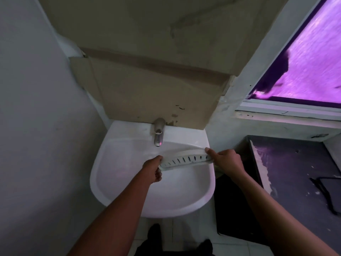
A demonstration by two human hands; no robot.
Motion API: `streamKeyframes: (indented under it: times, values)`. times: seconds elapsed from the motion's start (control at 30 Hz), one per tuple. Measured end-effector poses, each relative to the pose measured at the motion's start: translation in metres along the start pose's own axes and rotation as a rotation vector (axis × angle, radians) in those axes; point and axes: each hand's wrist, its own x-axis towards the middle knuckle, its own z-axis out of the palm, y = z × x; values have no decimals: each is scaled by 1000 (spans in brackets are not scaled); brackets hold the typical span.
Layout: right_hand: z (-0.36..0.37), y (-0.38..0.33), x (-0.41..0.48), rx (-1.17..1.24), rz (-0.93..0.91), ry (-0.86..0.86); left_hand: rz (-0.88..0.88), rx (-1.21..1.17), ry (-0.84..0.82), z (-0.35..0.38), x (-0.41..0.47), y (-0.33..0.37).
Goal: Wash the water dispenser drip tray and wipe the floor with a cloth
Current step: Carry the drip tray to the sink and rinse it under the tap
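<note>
The tray [186, 160] is held over the sink [103, 189], just in front of and below the tap [158, 137]. This looks chosen so that water from the spout would land on the tray and drain into the basin rather than onto the floor [184, 235]. The tray's long side runs left to right, with the right end a little higher. Its slotted face is tipped toward the person, which would let water run through the slots and off the lower end. No stream shows at the spout, so I cannot tell whether the tap is on. My judgement is that the washing is at its start or in a pause. No cloth is in view, and the floor wipe looks not yet begun.

The hands are apart, one clamped on each short end of the tray, so it hangs between them without touching the basin. The left hand [152, 170] has its fingers curled round the lower left end, knuckles up. Its forearm reaches in from the lower left over the front rim of the sink. The right hand [226, 159] pinches the upper right end, with the thumb lying along the top edge and the fingers wrapped behind. That arm comes in from the lower right and crosses above the dark bench [295, 163] beside the sink. Both wrists are fairly straight and the arms well extended, which suits tilting or rocking the tray under the spout.

Cardboard [147, 93] covers the wall behind the tap.
</note>
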Motion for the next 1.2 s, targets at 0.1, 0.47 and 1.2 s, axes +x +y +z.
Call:
streamKeyframes:
  times: [0.1,0.47,1.2]
  values:
    - [15,-7,2,-42,45,-19,-103,63,-20,-14,0,0]
    - [42,3,19,-1,-69,-284,-65,-275,-108,-39,16,17]
    - [111,-163,61,-530,-827,-220,200,-371,-74,-61,78,29]
